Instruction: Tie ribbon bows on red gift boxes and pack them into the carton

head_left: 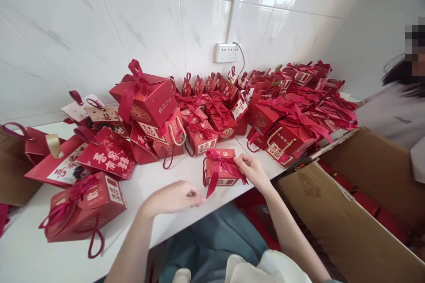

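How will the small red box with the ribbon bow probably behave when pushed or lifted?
The small red box, held by the right hand, looks like thin folded card, so probably light and easy to dent. Its flat base on the white table suggests sliding, not rolling. Its ribbon hangs limp, likely floppy.

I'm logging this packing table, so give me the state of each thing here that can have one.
Small red cardboard gift box with ribbon bow: closed, bow tied, upright on the white table.
Right hand: touching that box's end; grip unclear.
Left hand: loosely curled, holding nothing visible.
Large brown cardboard carton: open, flaps out.
Large red ribboned box atop the pile: closed, tilted.
Red handled box at lower left: closed, tilted.
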`<state>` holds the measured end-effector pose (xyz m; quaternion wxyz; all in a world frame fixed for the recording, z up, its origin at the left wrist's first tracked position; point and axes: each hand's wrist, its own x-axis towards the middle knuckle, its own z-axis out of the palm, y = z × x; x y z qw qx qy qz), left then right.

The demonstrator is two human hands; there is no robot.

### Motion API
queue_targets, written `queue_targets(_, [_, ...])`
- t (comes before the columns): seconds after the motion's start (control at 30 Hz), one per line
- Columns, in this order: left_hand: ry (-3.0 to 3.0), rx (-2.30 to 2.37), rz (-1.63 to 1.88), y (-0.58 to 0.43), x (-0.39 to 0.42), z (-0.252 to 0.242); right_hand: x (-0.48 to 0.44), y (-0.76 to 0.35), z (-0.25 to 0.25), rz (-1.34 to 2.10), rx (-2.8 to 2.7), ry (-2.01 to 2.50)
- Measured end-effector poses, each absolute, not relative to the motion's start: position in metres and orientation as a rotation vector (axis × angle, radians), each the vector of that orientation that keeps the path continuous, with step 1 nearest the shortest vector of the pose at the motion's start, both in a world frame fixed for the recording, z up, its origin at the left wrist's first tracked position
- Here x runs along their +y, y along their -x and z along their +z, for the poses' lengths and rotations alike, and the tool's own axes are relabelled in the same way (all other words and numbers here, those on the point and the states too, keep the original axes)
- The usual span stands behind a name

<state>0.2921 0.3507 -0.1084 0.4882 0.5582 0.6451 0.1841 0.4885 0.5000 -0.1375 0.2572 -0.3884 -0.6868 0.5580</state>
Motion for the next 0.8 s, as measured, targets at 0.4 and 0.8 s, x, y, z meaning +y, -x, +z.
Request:
queue_targets(0.4, [-1.287,2.25,0.955,-0.317,0.417,-0.114,0.503,-0.484,-0.143,1.438,-1.874,1.044])
queue_targets(0.8, [-0.943,1.921,1.543,-0.336,0.397,-0.144,0.5,-0.473,-0.14,1.646,-1.639,0.976])
